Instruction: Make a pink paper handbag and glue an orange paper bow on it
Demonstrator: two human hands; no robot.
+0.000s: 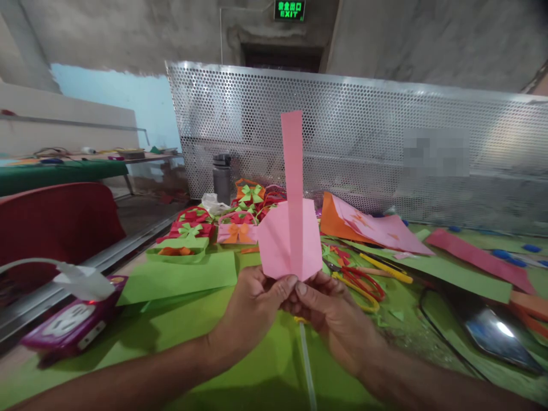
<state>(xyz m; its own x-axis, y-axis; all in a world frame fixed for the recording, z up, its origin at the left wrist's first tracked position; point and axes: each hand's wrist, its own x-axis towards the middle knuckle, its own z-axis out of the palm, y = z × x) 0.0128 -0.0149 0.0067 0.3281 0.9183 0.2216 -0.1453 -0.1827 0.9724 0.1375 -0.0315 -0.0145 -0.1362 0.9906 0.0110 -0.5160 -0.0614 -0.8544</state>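
Note:
Between my two hands a pink paper piece stands upright, a folded shape with angled corners. A long pink paper strip rises from its middle. My left hand pinches the lower edge with its thumb in front. Close beside it, my right hand pinches the same edge, thumb tip near the other thumb. The fingers behind the paper are partly hidden. Just below the hands a thin pale stick or tube lies on the green surface. Red-handled scissors lie to the right of the paper.
Small decorated paper bags cluster at the back left, near a dark bottle. Green paper sheets lie left, beside a purple power strip with a white plug. On the right are coloured papers and a phone. A perforated metal panel stands behind.

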